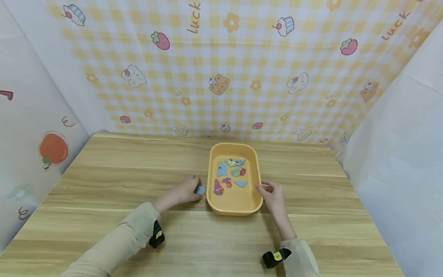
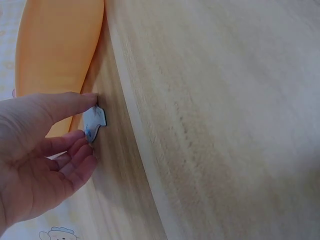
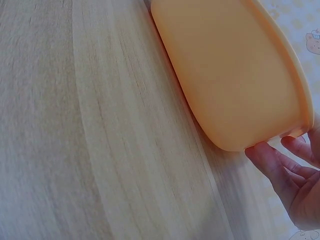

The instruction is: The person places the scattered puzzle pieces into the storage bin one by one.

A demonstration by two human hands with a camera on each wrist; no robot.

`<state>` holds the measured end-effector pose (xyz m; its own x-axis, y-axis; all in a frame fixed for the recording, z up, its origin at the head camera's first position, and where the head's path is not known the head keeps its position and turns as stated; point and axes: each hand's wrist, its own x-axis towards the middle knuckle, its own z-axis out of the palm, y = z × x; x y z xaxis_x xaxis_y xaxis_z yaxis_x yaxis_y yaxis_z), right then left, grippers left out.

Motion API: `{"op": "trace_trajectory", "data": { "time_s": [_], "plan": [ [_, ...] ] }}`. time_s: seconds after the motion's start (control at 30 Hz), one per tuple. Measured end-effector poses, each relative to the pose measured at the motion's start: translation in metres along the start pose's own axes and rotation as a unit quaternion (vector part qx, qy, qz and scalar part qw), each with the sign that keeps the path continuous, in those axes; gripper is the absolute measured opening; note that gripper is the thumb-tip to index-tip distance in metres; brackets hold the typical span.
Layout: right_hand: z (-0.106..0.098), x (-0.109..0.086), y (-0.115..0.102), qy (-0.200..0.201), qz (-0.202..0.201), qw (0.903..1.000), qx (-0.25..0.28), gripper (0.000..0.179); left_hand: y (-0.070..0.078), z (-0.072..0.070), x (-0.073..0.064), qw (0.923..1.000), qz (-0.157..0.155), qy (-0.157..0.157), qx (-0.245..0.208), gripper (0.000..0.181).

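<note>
My left hand (image 1: 188,189) is just left of the yellow tray (image 1: 235,207). Between its thumb and fingers it pinches a small blue puzzle piece (image 1: 199,190), thin and irregular in outline. In the left wrist view, the pale face of that piece (image 2: 94,120) shows between thumb and fingertips, close over the table. On the tray's other side, my right hand (image 1: 273,194) grips the right rim with thumb and fingers. Inside the tray lie several flat, irregular pieces, among them a blue one (image 1: 222,168), a purple-red one (image 1: 218,187) and a green-and-red one (image 1: 238,172).
The tray stands on a wood-grain table (image 1: 138,184). A checked yellow cloth (image 1: 235,57) with cartoon prints hangs behind it, and white sheets (image 1: 401,127) close off both sides. Each wrist wears a black camera (image 1: 157,236).
</note>
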<state>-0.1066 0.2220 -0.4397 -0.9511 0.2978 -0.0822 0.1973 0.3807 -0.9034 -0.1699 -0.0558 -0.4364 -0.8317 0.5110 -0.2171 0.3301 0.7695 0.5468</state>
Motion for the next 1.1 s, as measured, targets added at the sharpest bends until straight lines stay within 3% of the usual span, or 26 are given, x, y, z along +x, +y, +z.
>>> {"op": "trace_trajectory", "data": {
  "time_s": [0.6,1.1],
  "plan": [
    [0.001,0.001,0.001,0.002,-0.003,1.0000,0.008,0.031,0.012,0.002,0.001,0.9981,-0.055,0.028,-0.008,0.029],
    [0.000,0.002,0.001,-0.005,0.013,0.9998,0.014,0.032,0.000,0.004,-0.002,0.9983,-0.008,0.057,0.006,0.035]
  ]
}}
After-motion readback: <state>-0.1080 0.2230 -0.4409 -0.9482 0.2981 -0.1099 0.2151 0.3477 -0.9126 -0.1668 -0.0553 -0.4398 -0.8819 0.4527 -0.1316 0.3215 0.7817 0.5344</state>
